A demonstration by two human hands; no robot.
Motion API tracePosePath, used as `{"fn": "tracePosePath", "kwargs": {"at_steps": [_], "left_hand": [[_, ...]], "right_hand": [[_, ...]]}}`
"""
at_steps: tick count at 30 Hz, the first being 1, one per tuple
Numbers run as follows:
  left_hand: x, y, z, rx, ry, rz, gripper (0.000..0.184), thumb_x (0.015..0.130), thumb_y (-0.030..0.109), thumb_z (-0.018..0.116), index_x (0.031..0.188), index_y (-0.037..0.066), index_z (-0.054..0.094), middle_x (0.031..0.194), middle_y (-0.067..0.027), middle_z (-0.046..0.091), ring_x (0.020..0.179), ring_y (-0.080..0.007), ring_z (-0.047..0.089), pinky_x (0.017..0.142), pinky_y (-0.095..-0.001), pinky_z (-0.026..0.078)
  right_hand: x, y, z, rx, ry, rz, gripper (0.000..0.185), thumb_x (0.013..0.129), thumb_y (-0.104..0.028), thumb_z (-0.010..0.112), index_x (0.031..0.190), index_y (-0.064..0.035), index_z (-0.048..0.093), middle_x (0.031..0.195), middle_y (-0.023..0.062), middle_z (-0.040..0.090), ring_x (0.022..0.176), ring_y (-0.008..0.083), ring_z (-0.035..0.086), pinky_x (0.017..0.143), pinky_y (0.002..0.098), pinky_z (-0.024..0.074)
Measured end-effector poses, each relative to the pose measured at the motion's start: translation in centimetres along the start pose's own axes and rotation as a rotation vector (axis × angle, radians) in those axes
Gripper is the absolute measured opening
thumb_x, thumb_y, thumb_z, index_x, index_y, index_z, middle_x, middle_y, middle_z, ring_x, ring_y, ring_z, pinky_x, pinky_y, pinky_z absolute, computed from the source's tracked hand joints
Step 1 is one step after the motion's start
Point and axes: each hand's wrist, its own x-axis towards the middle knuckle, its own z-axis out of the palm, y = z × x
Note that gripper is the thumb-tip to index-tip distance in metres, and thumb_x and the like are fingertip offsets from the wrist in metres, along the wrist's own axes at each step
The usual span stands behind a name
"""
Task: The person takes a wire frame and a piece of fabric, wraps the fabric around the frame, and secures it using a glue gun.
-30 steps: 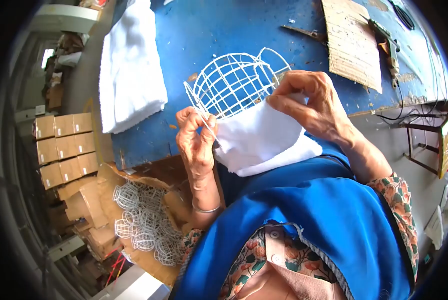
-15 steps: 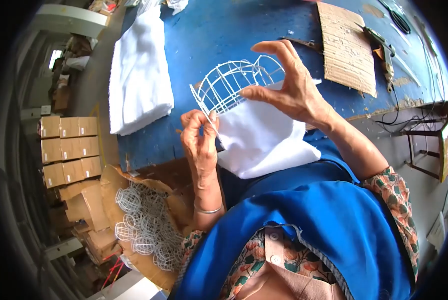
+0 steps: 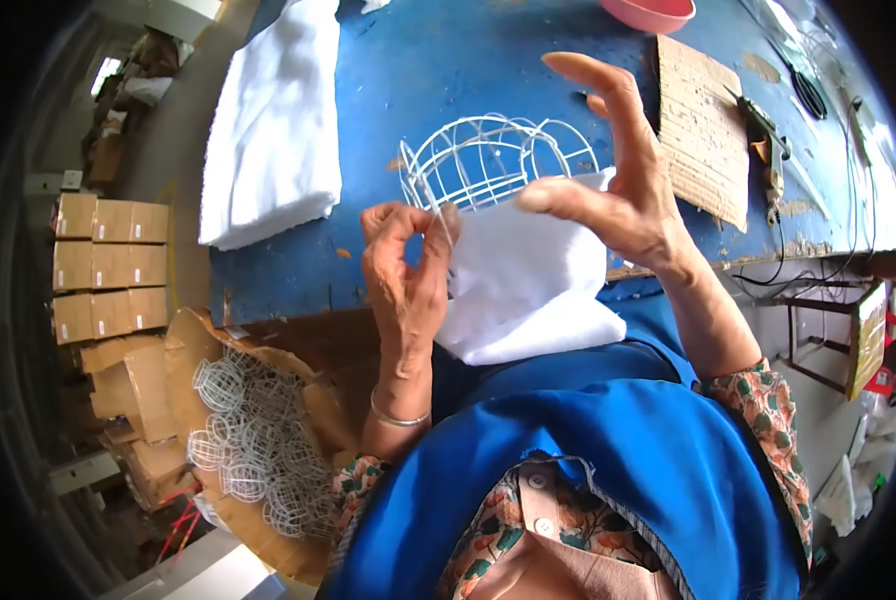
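Observation:
A white wire frame [image 3: 483, 160], shaped like a small rounded cage, stands at the table's near edge. White cloth [image 3: 523, 265] covers its near side and hangs down over my lap. Thumb and fingers of my left hand [image 3: 408, 265] pinch the frame's left edge, where the cloth meets the wire. My right hand [image 3: 628, 190] is raised over the cloth's right part, thumb and fingers spread wide with nothing between them. Its thumb is close to the cloth's top edge; whether they touch I cannot tell.
Folded white cloth [image 3: 273, 130] lies on the blue table [image 3: 438, 60] at left. Cardboard [image 3: 703, 130], a glue gun [image 3: 768, 150] with its cord, and a pink bowl [image 3: 650, 10] are at right. Below left, a large carton [image 3: 183, 350] holds several wire frames [image 3: 258, 440].
My right hand's fingers have lifted and opened wider, away from the wire frame. My left hand keeps its pinch at the edge. The view has shifted, showing the pink bowl.

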Motion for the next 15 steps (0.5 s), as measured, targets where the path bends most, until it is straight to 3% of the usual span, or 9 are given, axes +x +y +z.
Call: {"fn": "tracePosePath", "kwargs": {"at_steps": [3, 7, 11, 12, 13, 15], "left_hand": [[0.4, 0.7, 0.4, 0.035, -0.002, 0.037, 0.024, 0.085, 0.014, 0.066, 0.068, 0.001, 0.055, 0.066, -0.0054, 0.052, 0.080, -0.0204, 0.044, 0.069, -0.0328, 0.038], [0.6, 0.4, 0.9, 0.005, 0.020, 0.117, 0.025, 0.083, 0.014, 0.068, 0.067, 0.000, 0.055, 0.064, -0.0052, 0.051, 0.078, -0.0207, 0.043, 0.067, -0.0323, 0.038], [0.8, 0.3, 0.7, -0.007, 0.005, 0.054, 0.024, 0.084, 0.016, 0.066, 0.070, 0.000, 0.056, 0.071, -0.0079, 0.052, 0.079, -0.0210, 0.045, 0.068, -0.0327, 0.039], [0.9, 0.3, 0.6, -0.016, 0.035, 0.046, 0.024, 0.086, 0.017, 0.065, 0.071, 0.000, 0.056, 0.074, -0.0099, 0.053, 0.079, -0.0209, 0.046, 0.068, -0.0313, 0.038], [1.1, 0.2, 0.4, 0.015, 0.010, 0.050, 0.029, 0.089, 0.022, 0.062, 0.071, 0.000, 0.056, 0.073, -0.0076, 0.051, 0.080, -0.0173, 0.045, 0.067, -0.0289, 0.037], [2.1, -0.4, -0.2, -0.189, -0.019, -0.122, 0.037, 0.093, 0.030, 0.057, 0.070, 0.001, 0.055, 0.073, -0.0042, 0.049, 0.076, -0.0140, 0.043, 0.067, -0.0272, 0.036]], "right_hand": [[-0.2, 1.5, 1.6, -0.238, -0.022, -0.102, 0.092, 0.059, -0.052, 0.084, 0.127, -0.0049, 0.046, 0.122, 0.0195, 0.045, 0.118, 0.0349, 0.045, 0.096, 0.0463, 0.0400], [0.3, 0.5, 0.4, -0.010, -0.051, -0.005, 0.089, 0.061, -0.047, 0.084, 0.130, -0.0066, 0.043, 0.125, 0.0203, 0.043, 0.118, 0.0376, 0.044, 0.097, 0.0481, 0.0396], [0.4, 0.7, 1.9, -0.226, -0.050, -0.090, 0.087, 0.061, -0.045, 0.085, 0.127, -0.0050, 0.045, 0.122, 0.0197, 0.045, 0.118, 0.0342, 0.046, 0.098, 0.0418, 0.0401], [0.7, 1.0, 1.2, -0.146, -0.007, -0.121, 0.082, 0.064, -0.042, 0.084, 0.127, -0.0063, 0.046, 0.126, 0.0163, 0.046, 0.119, 0.0297, 0.047, 0.099, 0.0419, 0.0392], [0.8, 1.3, -0.2, -0.038, 0.036, -0.064, 0.063, 0.079, -0.036, 0.072, 0.130, -0.0084, 0.047, 0.129, 0.0120, 0.050, 0.123, 0.0229, 0.045, 0.099, 0.0381, 0.0399], [1.6, 2.3, -3.3, 0.426, 0.264, 0.218, 0.047, 0.090, -0.035, 0.058, 0.125, -0.0042, 0.053, 0.124, 0.0112, 0.055, 0.119, 0.0200, 0.049, 0.098, 0.0367, 0.0392]]}}
